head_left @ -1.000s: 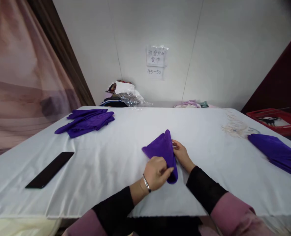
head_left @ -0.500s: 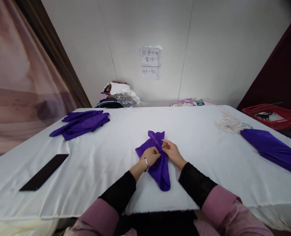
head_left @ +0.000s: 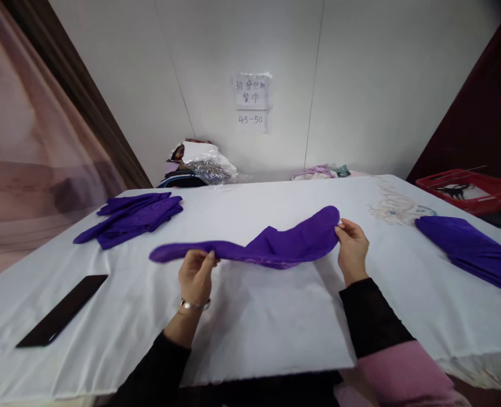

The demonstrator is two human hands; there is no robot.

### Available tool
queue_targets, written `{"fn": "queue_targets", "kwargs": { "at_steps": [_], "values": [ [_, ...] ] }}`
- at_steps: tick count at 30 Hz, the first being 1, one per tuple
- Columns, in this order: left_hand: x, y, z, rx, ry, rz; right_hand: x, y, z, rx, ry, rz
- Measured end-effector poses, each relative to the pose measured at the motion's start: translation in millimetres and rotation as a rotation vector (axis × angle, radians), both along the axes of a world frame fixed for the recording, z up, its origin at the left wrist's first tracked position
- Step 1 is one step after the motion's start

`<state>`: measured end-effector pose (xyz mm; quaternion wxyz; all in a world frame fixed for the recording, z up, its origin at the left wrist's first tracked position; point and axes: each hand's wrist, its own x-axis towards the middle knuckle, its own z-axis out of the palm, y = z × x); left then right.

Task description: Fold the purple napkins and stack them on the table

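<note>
A purple cloth napkin (head_left: 275, 247) stretches between my two hands above the white-covered table (head_left: 271, 322). My left hand (head_left: 197, 276) pinches its near edge, and the napkin's left end sticks out past my fingers. At the right, my right hand (head_left: 352, 249) grips the other end between thumb and fingers. The cloth sags a little in the middle and its right part stands up in a rounded curve. A silver bracelet (head_left: 194, 305) circles my left wrist.
Purple cloths lie in a loose pile (head_left: 138, 217) at the back left. A folded purple stack (head_left: 466, 249) lies at the right. A dark flat board (head_left: 64, 311) rests at the left front. Beyond the right edge sits a red basket (head_left: 483, 206).
The napkin, bunched and folded on the table before, has been opened out and lifted. My left hand has moved left and my right hand right, drawing it out sideways.
</note>
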<state>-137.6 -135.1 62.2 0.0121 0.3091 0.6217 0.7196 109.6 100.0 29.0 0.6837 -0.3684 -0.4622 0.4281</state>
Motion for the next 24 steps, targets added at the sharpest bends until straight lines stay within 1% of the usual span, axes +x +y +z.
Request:
{"fn": "queue_targets", "kwargs": {
  "at_steps": [2, 4, 5, 6, 7, 8, 9, 10, 11, 13, 14, 15, 16, 18, 20, 22, 24],
  "values": [
    [-5, -25, -18.9, -0.152, -0.056, -0.022, 18, -5, -7.7, -0.002, -0.156, 0.02],
    [-11, -51, -34.7, -0.367, -0.048, -0.067, 39, -12, -18.0, 0.038, -0.42, 0.068],
    [-14, -63, -39.2, -0.493, -0.042, -0.11, 51, -16, -23.0, 0.064, -0.587, 0.101],
    [-15, -74, -40.7, -0.626, -0.032, -0.161, 63, -20, -26.8, 0.081, -0.765, 0.142],
    [-16, -84, -39.0, -0.754, -0.008, -0.199, 74, -23, -29.0, 0.091, -0.94, 0.19],
    [-16, -92, -34.0, -0.868, 0.034, -0.21, 83, -25, -29.0, 0.104, -1.092, 0.239],
    [-15, -97, -26.5, -0.962, 0.093, -0.192, 89, -27, -26.6, 0.122, -1.204, 0.279],
    [-14, -99, -17.1, -1.023, 0.163, -0.154, 92, -28, -21.8, 0.153, -1.271, 0.311],
    [-12, -98, -7.0, -1.046, 0.231, -0.097, 91, -27, -15.2, 0.197, -1.294, 0.334],
    [-11, -87, 10.7, -1.007, 0.343, -0.041, 76, -24, 0.5, 0.281, -1.238, 0.382],
    [-11, -77, 16.2, -0.967, 0.389, -0.044, 63, -22, 7.6, 0.303, -1.19, 0.42],
    [-13, -64, 18.6, -0.936, 0.431, -0.055, 48, -18, 13.0, 0.314, -1.14, 0.472],
    [-15, -49, 18.0, -0.928, 0.46, -0.089, 31, -14, 16.3, 0.318, -1.093, 0.491],
    [-20, -18, 8.7, -0.995, 0.496, -0.153, -4, -6, 16.2, 0.32, -1.08, 0.534],
    [-25, 9, -6.3, -1.074, 0.562, -0.173, -35, 3, 9.9, 0.27, -1.088, 0.524],
    [-28, 28, -21.0, -1.134, 0.613, -0.186, -58, 9, 2.0, 0.196, -1.085, 0.552],
    [-28, 38, -31.7, -1.156, 0.628, -0.184, -72, 12, -4.6, 0.133, -1.091, 0.603]
  ]
}}
